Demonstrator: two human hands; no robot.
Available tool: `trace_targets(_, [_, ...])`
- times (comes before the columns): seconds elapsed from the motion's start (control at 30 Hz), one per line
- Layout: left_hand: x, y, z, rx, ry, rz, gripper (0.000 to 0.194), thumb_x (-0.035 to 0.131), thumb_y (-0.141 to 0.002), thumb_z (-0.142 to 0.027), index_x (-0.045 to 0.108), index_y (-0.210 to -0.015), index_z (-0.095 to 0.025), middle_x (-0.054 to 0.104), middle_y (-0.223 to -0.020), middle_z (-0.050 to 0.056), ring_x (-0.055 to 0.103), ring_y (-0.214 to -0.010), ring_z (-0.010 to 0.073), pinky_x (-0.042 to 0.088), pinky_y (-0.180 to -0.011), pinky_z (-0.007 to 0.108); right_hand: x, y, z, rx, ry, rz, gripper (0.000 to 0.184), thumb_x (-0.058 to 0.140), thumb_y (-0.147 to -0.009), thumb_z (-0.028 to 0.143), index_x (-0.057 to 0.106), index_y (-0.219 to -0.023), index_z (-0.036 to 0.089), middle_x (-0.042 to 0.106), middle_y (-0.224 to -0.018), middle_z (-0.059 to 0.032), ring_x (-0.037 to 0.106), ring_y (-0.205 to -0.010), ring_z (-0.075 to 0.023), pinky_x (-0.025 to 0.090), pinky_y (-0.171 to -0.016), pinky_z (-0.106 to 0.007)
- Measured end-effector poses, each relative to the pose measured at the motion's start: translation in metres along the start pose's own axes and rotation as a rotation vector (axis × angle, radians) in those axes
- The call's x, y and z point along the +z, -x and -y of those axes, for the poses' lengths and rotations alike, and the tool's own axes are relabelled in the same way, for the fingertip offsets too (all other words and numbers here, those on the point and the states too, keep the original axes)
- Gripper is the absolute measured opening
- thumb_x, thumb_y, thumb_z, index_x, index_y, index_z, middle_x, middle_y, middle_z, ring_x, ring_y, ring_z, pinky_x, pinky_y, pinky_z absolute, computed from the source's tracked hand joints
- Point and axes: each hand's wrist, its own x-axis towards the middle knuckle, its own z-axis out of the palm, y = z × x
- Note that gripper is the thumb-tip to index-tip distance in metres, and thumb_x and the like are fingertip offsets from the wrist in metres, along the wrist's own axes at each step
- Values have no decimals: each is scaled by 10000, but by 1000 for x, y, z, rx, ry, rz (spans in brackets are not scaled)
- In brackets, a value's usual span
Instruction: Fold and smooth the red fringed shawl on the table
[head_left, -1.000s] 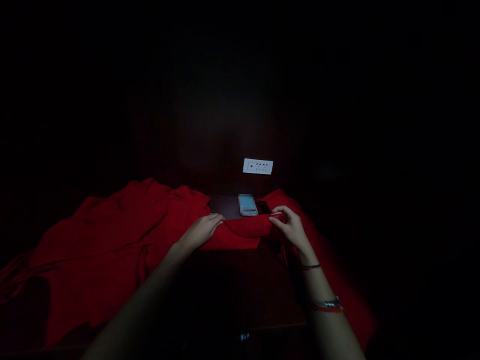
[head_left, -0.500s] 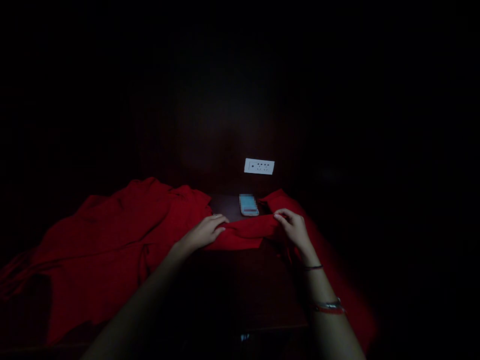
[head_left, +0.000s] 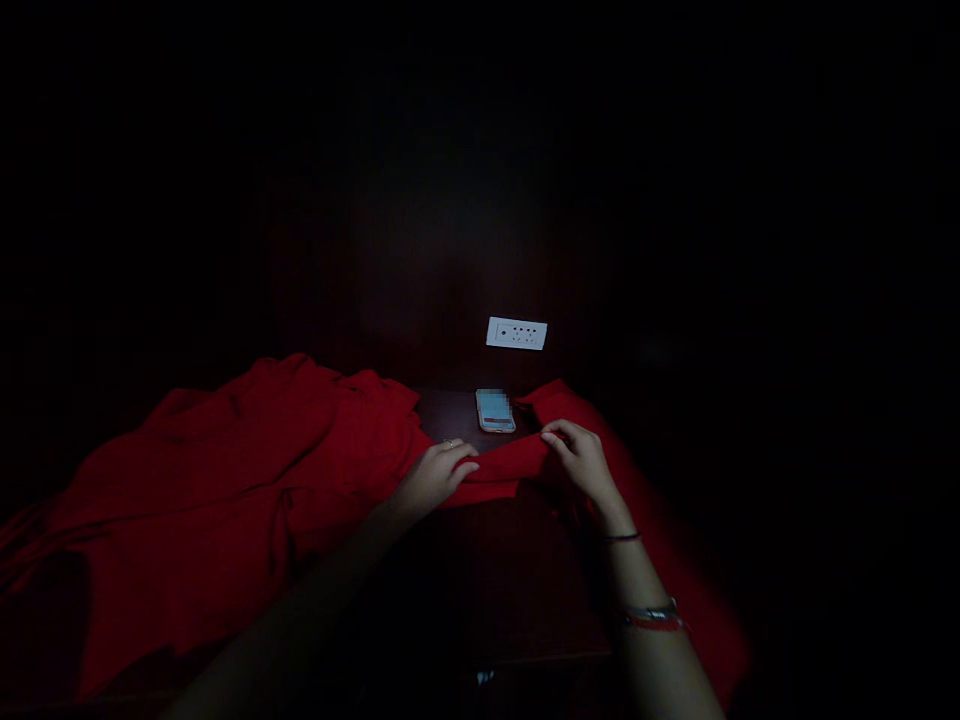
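Where: red cloth (head_left: 300, 450) lies on the dark table (head_left: 495, 590) near the phone (head_left: 495, 411) | Left hand (head_left: 436, 472): thumb and fingers a bit apart on it, cannot tell if they grip | Right hand (head_left: 581, 460): finger and thumb pinch its edge | How far: looks part done; strip (head_left: 514, 462) between hands seems folded over, big left part (head_left: 217, 500) lies wrinkly.
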Motion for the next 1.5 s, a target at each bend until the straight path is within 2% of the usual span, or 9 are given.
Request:
trace_targets(0.23, [-4,0,-2,38,65,57,112,435,-785,-209,541,-783,-171,578,-807,10,523,-769,126,407,-712,229,3,0,-3,16,136,88,216,381,-795,293,555,-755,171,586,-742,-39,519,-697,-156,379,-644,-257])
trace_targets(0.4, [1,2,-2,0,10,57,130,415,-793,-202,539,-786,-164,573,-805,17,517,-774,133,402,-724,240,12,5,10,-99,379,151,260,456,-766,329,551,-974,207,541,-997,-85,429,-967,-219,310,-815,-370])
trace_targets(0.5, [4,3,1,21,-60,80,149,399,-806,-210,538,-805,-157,566,-826,30,508,-795,140,396,-738,247,22,8,20,-241,311,301,389,476,-750,403,483,-1100,234,488,-1120,-69,361,-1073,-207,225,-909,-406])
trace_targets(0.63, [8,5,4,115,-165,147,178,361,-827,-215,528,-866,-167,551,-862,33,502,-804,138,391,-731,246,33,10,22,-272,263,458,402,461,-762,403,453,-1131,243,493,-1136,-56,305,-1142,-200,136,-946,-462])
trace_targets(0.8, [6,5,3,187,-302,202,205,335,-837,-230,531,-827,-171,537,-825,32,504,-759,142,388,-698,255,34,10,18,-281,290,535,193,431,-801,292,565,-913,212,584,-920,-32,481,-944,-154,145,-960,-433])
trace_targets(0.97, [0,4,3,181,-307,177,199,338,-836,-235,527,-863,-179,540,-838,31,506,-772,144,381,-711,262,28,5,13,-299,404,578,124,469,-780,228,572,-783,159,593,-788,-38,525,-792,-143,302,-874,-319])
trace_targets(1.13, [-6,6,5,129,-273,88,217,320,-843,-238,529,-871,-186,542,-840,27,509,-777,135,383,-718,246,5,-6,20,-199,634,625,133,457,-773,194,580,-738,158,598,-780,-70,540,-717,-159,360,-604,-227])
trace_targets(1.33, [-27,7,22,-46,-310,-92,218,341,-827,-247,536,-895,-180,562,-872,49,519,-809,166,398,-725,275,-57,-34,49,-252,868,303,218,339,-837,231,538,-914,184,567,-880,-67,532,-685,-137,302,-534,-219])
trace_targets(1.5, [-45,8,60,-148,-266,-111,242,357,-801,-256,546,-920,-163,578,-907,65,529,-849,183,406,-763,307,-99,-60,58,-239,967,278,216,353,-830,251,535,-927,187,576,-865,-61,533,-673,-138,297,-517,-216])
